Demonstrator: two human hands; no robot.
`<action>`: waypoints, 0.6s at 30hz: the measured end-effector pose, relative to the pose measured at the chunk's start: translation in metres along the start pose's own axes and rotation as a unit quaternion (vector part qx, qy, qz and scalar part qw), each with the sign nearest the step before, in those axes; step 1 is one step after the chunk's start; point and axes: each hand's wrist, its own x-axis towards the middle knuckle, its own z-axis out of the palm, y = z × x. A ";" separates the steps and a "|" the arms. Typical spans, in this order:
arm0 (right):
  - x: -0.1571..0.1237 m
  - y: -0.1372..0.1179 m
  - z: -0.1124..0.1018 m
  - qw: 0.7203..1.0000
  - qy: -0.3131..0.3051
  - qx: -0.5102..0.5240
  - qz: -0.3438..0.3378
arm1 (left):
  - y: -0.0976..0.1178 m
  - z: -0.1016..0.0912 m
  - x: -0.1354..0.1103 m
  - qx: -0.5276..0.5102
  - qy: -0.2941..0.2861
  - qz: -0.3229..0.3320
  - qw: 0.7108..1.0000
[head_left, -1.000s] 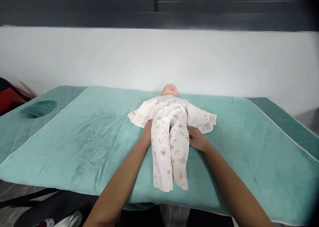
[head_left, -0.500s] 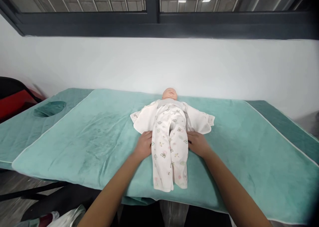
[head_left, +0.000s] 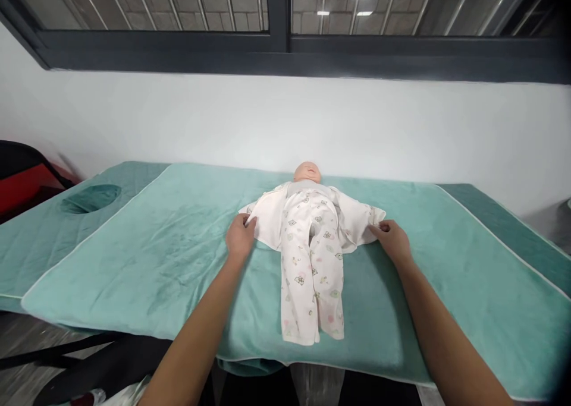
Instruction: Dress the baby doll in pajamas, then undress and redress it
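A baby doll (head_left: 307,171) lies on its back with its head toward the wall. White printed baby trousers (head_left: 307,263) cover its front and legs. A white baby jacket (head_left: 269,213) spreads out from under the trousers on both sides. My left hand (head_left: 241,236) pinches the jacket's edge near the left sleeve end. At the opposite side, my right hand (head_left: 393,239) pinches the jacket by the right sleeve end. The doll's arms are hidden under the cloth.
The doll rests on a green padded bed (head_left: 147,239) with a face hole (head_left: 91,198) at its left end. Behind are a white wall (head_left: 178,120) and a dark window frame (head_left: 178,52). A black and red chair (head_left: 27,183) stands at the left.
Both hands have moved outward and up from beside the trousers to the jacket's two sides. They now pinch its edges, and the right side of the jacket has shifted and creased.
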 end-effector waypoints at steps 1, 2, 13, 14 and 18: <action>0.000 -0.005 -0.002 0.997 -0.003 0.082 0.017 | 0.000 0.000 -0.002 -0.009 0.003 0.000 1.000; 0.000 -0.012 -0.004 0.985 -0.010 0.169 0.032 | -0.001 -0.001 -0.003 -0.020 0.007 0.002 1.000; -0.051 -0.171 -0.024 0.847 -0.393 0.195 -0.299 | -0.007 -0.002 -0.007 -0.074 0.022 0.019 0.997; -0.053 -0.177 -0.023 0.827 -0.443 0.138 -0.317 | -0.007 -0.002 -0.008 -0.071 0.022 0.018 0.997; -0.045 -0.183 -0.005 0.873 -0.364 0.100 -0.310 | -0.005 -0.001 -0.010 -0.049 0.025 0.018 0.998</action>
